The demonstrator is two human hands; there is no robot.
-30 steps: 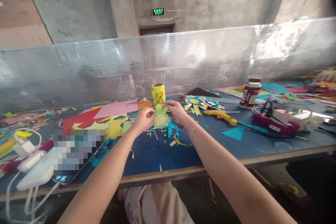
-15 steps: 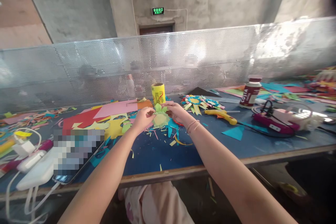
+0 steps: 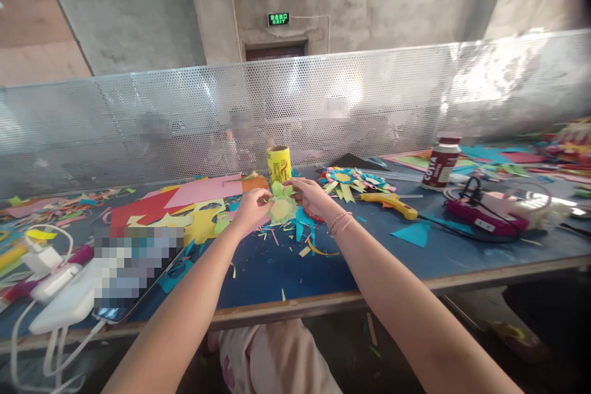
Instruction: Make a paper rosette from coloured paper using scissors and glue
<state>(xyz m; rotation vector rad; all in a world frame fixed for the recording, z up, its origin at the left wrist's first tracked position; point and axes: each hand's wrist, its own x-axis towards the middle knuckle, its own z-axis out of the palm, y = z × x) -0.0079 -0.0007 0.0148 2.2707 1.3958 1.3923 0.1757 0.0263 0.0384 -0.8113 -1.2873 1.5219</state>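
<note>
A pale green and yellow paper flower (image 3: 282, 210) is held up between my hands, with brighter green petals at its top. My left hand (image 3: 253, 209) pinches its left side, fingers closed. Curled around the upper right edge of the flower are the fingers of my right hand (image 3: 314, 200), with a thin band on that wrist. Just behind stands a yellow cardboard tube (image 3: 279, 164). Blue paper pieces (image 3: 305, 225) and small yellow scraps lie on the table beneath and beside the flower.
Finished-looking paper rosettes (image 3: 342, 180) and a yellow glue gun (image 3: 392, 204) lie to the right, near a Costa bottle (image 3: 441, 163) and a purple power strip (image 3: 484, 218). At left are red paper (image 3: 138, 212), a phone (image 3: 138, 274) and white cables. A perforated metal screen (image 3: 184, 117) borders the table's back.
Very little differs. My hands keep hold of the paper flower in nearly the same place, and the things on the table stay put.
</note>
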